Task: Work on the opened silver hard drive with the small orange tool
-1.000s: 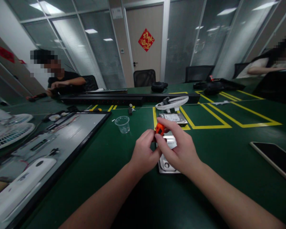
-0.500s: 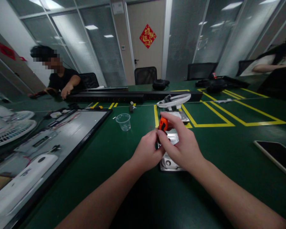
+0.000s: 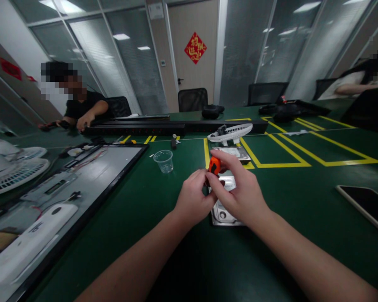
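An orange-and-black screwdriver (image 3: 214, 165) is gripped by its handle in my right hand (image 3: 242, 186), thumb and fingers closed around it. My left hand (image 3: 193, 195) is pinched together just under that handle, its fingertips touching the right thumb; what lies between them is hidden. Beneath both hands a silver hard drive (image 3: 223, 215) lies on the green table (image 3: 138, 235), partly covered by the right hand. A second hard drive (image 3: 244, 155) sits farther back, close behind the fingers.
A clear plastic cup (image 3: 164, 161) stands left of my hands. On the left lies a large panel (image 3: 119, 161) with parts on it, beside white fan grilles (image 3: 25, 178). A white round grille (image 3: 231, 132) is behind the drives. A phone (image 3: 368, 205) lies right. A co-worker (image 3: 88, 102) sits across.
The screwdriver handle has tilted and shifted slightly left and down in my right hand. My left hand stays close beneath it. The co-worker's hand has moved slightly left.
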`<state>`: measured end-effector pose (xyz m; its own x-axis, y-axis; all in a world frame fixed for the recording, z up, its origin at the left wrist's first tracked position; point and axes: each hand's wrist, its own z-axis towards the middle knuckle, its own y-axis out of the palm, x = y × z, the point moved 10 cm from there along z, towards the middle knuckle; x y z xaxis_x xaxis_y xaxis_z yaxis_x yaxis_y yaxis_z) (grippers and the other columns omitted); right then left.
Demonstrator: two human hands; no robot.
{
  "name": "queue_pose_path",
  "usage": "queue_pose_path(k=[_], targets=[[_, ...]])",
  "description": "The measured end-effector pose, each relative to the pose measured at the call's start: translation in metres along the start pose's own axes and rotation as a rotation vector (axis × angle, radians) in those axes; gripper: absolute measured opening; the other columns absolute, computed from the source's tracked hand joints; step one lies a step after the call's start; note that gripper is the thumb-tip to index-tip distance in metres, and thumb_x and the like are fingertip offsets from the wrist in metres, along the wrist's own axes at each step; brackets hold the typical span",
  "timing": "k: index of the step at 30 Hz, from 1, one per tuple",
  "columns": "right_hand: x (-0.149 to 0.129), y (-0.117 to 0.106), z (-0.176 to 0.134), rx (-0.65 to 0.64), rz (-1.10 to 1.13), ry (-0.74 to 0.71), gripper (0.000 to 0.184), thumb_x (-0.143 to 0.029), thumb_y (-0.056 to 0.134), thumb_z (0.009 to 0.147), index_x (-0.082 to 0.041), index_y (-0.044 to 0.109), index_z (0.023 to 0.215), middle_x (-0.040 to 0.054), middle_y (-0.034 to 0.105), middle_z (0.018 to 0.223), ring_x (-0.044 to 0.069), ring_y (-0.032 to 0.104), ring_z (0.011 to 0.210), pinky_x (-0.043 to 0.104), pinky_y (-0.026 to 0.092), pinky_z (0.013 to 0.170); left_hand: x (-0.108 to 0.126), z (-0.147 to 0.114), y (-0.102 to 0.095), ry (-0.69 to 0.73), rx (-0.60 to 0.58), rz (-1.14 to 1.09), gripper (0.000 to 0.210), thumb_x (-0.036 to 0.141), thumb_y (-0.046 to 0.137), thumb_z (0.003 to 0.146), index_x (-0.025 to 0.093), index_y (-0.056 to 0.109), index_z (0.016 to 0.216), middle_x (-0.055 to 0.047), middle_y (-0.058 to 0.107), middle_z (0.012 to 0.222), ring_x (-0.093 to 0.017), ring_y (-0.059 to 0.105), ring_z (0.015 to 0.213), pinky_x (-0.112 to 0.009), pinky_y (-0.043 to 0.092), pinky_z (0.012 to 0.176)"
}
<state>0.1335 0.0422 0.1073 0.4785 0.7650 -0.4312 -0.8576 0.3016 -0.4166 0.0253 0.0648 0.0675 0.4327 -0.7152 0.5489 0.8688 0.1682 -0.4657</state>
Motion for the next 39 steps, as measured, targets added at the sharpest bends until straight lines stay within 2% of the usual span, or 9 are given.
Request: queue_pose_path(k=[4,12,16,23,27,32,39], targets=[[-0.002,-0.001,0.001,0.012,-0.014,-0.014,0.048,-0.02,0.064,0.097,-0.024,0.053,0.143,0.0087,0.071,0.122,0.023,0.07,0.104,0.041,0.06,0.095,-0.001,0.0,-0.002,-0.003,0.009,0.004,0.005,0.018,0.064,0.09,0.018,0.061,0.086,-0.005,0.068,0.085,-0.02,0.062,0.077,-0.031,0.047,0.07],[-0.007,-0.004,-0.001,0.014,0.017,-0.031,0.046,-0.019,0.057,0.1,-0.024,0.052,0.146,0.0099,0.069,0.131,0.023,0.07,0.108,0.042,0.059,0.097,0.001,0.0,0.003,0.026,-0.03,-0.025,0.01,0.022,0.056,0.098,0.019,0.059,0.088,-0.006,0.067,0.089,-0.021,0.064,0.083,-0.034,0.05,0.075],[-0.009,-0.005,0.0,0.031,0.001,-0.049,0.044,-0.019,0.06,0.099,-0.023,0.054,0.143,0.0093,0.07,0.127,0.022,0.07,0.105,0.04,0.059,0.095,0.003,0.001,-0.004,0.014,0.03,0.003,0.005,0.017,0.061,0.093,0.02,0.058,0.091,-0.004,0.065,0.087,-0.019,0.06,0.079,-0.031,0.047,0.071],[-0.008,-0.008,0.0,0.071,-0.03,-0.057,0.04,-0.021,0.068,0.096,-0.023,0.057,0.135,0.0068,0.07,0.114,0.022,0.069,0.103,0.039,0.059,0.093,0.006,0.0,-0.016,0.012,0.127,0.006,0.022,0.015,0.071,0.084,0.021,0.059,0.1,-0.001,0.064,0.091,-0.017,0.061,0.08,-0.029,0.049,0.072],[-0.007,-0.007,0.0,0.073,-0.033,-0.052,0.041,-0.022,0.069,0.095,-0.023,0.057,0.134,0.007,0.07,0.113,0.022,0.068,0.102,0.04,0.059,0.092,0.005,0.0,-0.015,0.013,0.114,0.017,0.017,0.013,0.069,0.086,0.02,0.059,0.099,-0.002,0.065,0.091,-0.017,0.062,0.082,-0.029,0.049,0.073],[-0.01,-0.008,0.001,0.064,-0.006,-0.065,0.052,-0.017,0.062,0.097,-0.024,0.05,0.147,0.0092,0.069,0.125,0.024,0.067,0.109,0.043,0.058,0.097,0.007,0.0,-0.011,0.024,0.071,-0.009,0.012,0.012,0.064,0.089,0.02,0.06,0.098,-0.004,0.066,0.092,-0.018,0.063,0.082,-0.03,0.049,0.074],[-0.014,-0.005,0.001,-0.003,0.055,-0.078,0.051,-0.015,0.054,0.099,-0.026,0.051,0.148,0.0085,0.069,0.125,0.024,0.066,0.112,0.045,0.056,0.097,0.009,0.001,-0.011,0.03,0.08,0.005,0.007,0.017,0.063,0.092,0.02,0.057,0.091,-0.002,0.063,0.085,-0.017,0.059,0.077,-0.03,0.047,0.07]])
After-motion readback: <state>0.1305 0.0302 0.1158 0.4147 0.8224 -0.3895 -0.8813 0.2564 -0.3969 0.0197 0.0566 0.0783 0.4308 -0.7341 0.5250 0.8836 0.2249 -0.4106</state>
